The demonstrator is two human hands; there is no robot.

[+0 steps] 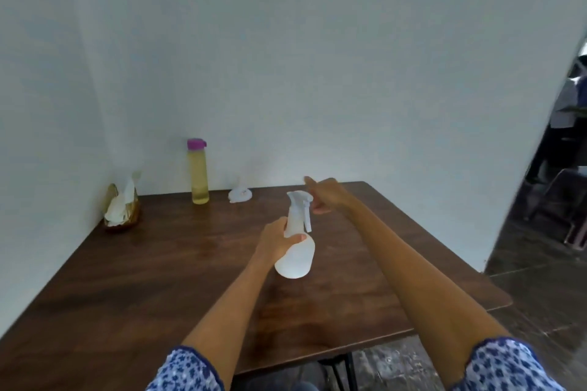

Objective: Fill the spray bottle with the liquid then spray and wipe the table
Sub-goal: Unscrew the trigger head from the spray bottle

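My left hand (pixel 277 240) grips the neck of a white spray bottle (pixel 297 252), which hangs tilted above the middle of the brown wooden table (pixel 133 279). Its trigger head (pixel 300 201) points away from me. Just beyond that head, my right hand (pixel 324 195) is blurred, its fingers loosely spread and holding nothing. A tall clear bottle of yellow liquid (pixel 199 176) with a purple cap stands at the back of the table against the wall. A crumpled white cloth (pixel 240 194) lies to the right of it.
A small basket of white tissues (pixel 122 208) sits in the table's back left corner. White walls close the back and left. On the right the table edge gives way to dark floor, with chair legs (pixel 571 225) and a person farther off.
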